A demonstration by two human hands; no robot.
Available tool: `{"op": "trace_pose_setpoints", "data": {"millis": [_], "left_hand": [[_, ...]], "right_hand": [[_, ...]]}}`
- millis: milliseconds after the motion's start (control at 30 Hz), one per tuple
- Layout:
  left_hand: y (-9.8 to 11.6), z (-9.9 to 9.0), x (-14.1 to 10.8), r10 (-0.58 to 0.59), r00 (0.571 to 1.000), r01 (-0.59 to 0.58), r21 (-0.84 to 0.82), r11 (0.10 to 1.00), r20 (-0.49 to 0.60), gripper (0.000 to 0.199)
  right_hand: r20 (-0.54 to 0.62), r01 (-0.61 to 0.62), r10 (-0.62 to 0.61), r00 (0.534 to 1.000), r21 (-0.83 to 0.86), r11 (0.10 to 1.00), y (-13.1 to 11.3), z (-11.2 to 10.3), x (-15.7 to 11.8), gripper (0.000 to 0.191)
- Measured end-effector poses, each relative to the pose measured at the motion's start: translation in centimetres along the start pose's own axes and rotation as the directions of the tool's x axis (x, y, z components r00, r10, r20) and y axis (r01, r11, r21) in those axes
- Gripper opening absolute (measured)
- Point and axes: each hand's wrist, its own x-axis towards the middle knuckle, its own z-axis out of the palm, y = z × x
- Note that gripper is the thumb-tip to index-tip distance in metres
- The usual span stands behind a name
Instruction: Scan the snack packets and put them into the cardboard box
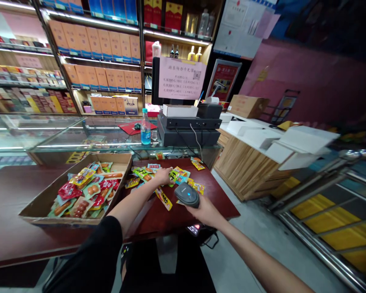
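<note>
Right of the box (122, 161), your right hand (203, 210) has its fingers wrapped round the scanner (185, 194). Between it and the box, your left hand (163, 176) meets a green packet (172, 176); you cannot tell whether those fingers grip it. The table (218, 190) extends left of the box and ends at a corner well to its right; the counter (103, 140) stands just behind the box. The scanner partly covers other packets (164, 199) right of the box.

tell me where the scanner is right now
In the head view, the scanner is just below centre, in the right hand, right of the left hand, over the table.
</note>
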Motion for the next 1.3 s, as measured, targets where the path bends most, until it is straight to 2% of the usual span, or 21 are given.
{"op": "trace_pose_setpoints", "data": {"millis": [67,167,300,367,433,500,567,633,800,967,1133,1300], "left_hand": [[0.1,0.2,-0.4,0.029,0.998,-0.028,0.011,1.000,-0.059,0.086],[0.1,-0.1,-0.8,0.016,0.998,-0.019,-0.047,0.999,-0.061,0.069],[-0.5,-1.9,-1.6,-0.035,0.994,0.009,-0.247,0.969,-0.101,0.033],[-0.9,-3.3,-2.3,-0.117,0.983,0.056,-0.375,0.925,-0.143,0.029],[-1.4,-4.8,-3.2,-0.238,0.963,0.119,-0.585,0.803,-0.130,0.034],[-2.1,-6.2,-4.5,-0.308,0.950,0.151,-0.798,0.583,-0.045,0.038],[-2.8,-7.7,-6.0,-0.314,0.948,0.174,-0.907,0.384,0.049,0.041],[-3.6,-8.9,-7.6,-0.317,0.941,0.217,-0.929,0.301,0.117,0.042],[-4.7,-10.9,-11.4,-0.379,0.912,0.272,-0.925,0.266,0.159,0.034],[-4.6,-11.6,-14.1,-0.351,0.920,0.258,-0.944,0.206,0.175,0.037],[-4.9,-11.6,-14.9,-0.348,0.922,0.261,-0.936,0.238,0.168,0.038],[-4.8,-11.4,-15.0,-0.369,0.919,0.253,-0.925,0.285,0.137,0.029]], "right_hand": [[-0.004,-0.010,0.010,1.000,-0.009,1.000,-0.5,-0.2,-0.3,0.027],[0.020,-0.019,0.020,1.000,-0.021,1.000,-0.7,-0.3,-0.7,0.024],[0.015,-0.038,0.039,0.999,-0.031,0.999,-0.6,-0.1,-1.0,0.024],[0.000,-0.041,0.041,0.999,-0.032,0.999,-0.5,0.1,-0.9,0.026],[-0.008,-0.030,0.030,1.000,-0.038,0.999,-0.5,0.4,-0.6,0.026],[0.006,-0.007,0.008,1.000,-0.049,0.999,-0.4,0.7,-0.1,0.027],[0.042,0.016,-0.014,0.999,-0.047,0.999,-0.5,1.1,0.5,0.028],[0.068,0.024,-0.022,0.997,-0.033,0.999,-0.7,1.6,1.1,0.031],[0.100,0.079,-0.076,0.992,-0.034,0.996,-2.1,2.9,2.4,0.036],[0.157,0.113,-0.108,0.982,-0.026,0.993,-2.7,4.4,3.2,0.037],[0.171,0.136,-0.129,0.977,-0.032,0.990,-2.0,5.6,3.6,0.040],[0.176,0.135,-0.129,0.976,-0.022,0.991,-1.7,5.8,3.7,0.041]]}}
